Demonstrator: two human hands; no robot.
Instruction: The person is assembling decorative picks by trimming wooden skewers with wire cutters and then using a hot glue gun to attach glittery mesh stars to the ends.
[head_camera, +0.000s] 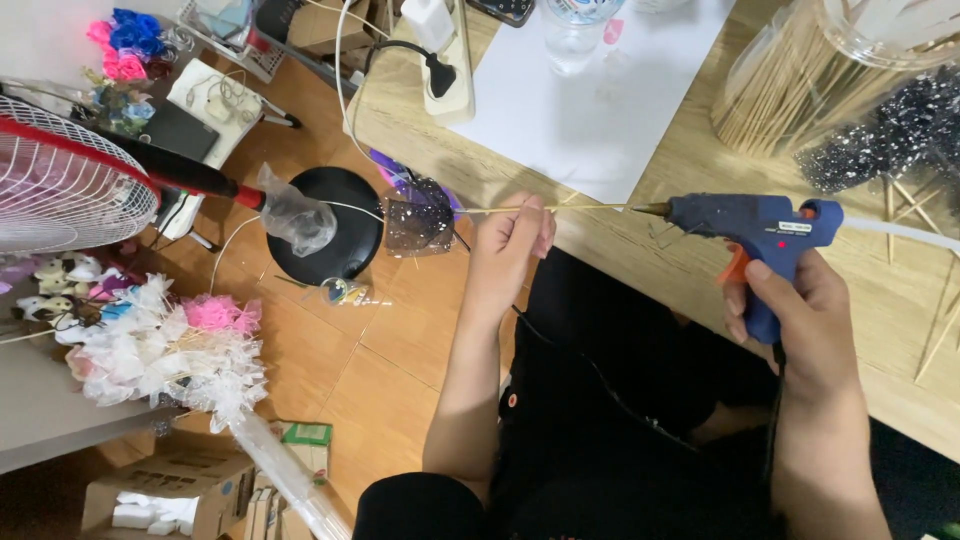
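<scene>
Holding a thin wooden stick level above the edge of a wooden tabletop, the person's left hand has its grip closed around the stick near its middle, fingers curled over it. A dark, speckled sheer wrap sits on the stick's far left end, out over the tiled floor. The right hand has its grip closed on the handle of a blue glue gun with an orange trigger, a finger resting by the trigger; the gun's metal nozzle touches the stick's right end. A white glue rod juts from the back of the gun. On the tabletop lie a white sheet of paper, a clear tub of wooden skewers, a bunch of black speckled netting and a white power strip. To the left stand a fan and a cluster of pale mesh flowers.
</scene>
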